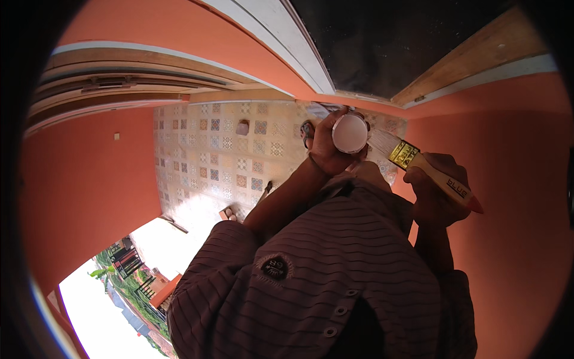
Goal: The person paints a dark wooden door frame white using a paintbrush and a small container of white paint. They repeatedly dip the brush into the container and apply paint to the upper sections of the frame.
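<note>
My left hand [329, 146] is wrapped around a small round container of pale paint [350, 133], its top facing up towards me. To the right, my right hand [435, 190] grips the wooden handle of a flat paintbrush [403, 153]. The brush has a gold-coloured ferrule and light bristles, whose tips are beside the container's rim. Whether they touch it, I cannot tell.
Patterned tiles cover the floor [242, 152], with a small block-like object [242, 127] on them. Orange walls [89, 179] stand on both sides. A wooden frame [484, 49] borders a dark opening or pane ahead. Bright outdoor light enters at the lower left.
</note>
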`<state>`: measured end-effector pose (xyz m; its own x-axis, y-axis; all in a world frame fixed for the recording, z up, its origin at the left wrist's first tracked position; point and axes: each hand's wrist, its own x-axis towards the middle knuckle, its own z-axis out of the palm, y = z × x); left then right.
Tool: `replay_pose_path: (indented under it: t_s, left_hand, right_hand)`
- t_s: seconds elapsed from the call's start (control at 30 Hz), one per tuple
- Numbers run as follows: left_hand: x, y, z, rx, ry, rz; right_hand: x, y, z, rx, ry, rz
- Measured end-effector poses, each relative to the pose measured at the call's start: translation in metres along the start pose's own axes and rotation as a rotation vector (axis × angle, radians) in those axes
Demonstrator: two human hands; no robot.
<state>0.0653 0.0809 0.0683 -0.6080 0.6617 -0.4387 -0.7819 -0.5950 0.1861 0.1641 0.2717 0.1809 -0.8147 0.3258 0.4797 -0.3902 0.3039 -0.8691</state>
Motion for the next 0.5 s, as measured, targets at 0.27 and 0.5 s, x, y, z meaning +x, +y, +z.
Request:
replay_pose_path:
  t_s: [0.27,0.5]
  left_hand:
    - [0.002,-0.001,0.009,-0.061,0.06,0.065]
    - [-0.003,0.004,0.029,-0.081,0.123,0.118]
  right_hand:
    - [0.012,-0.011,0.026,0.251,0.068,0.282]
    - [0.02,-0.016,0.042,0.193,0.09,0.323]
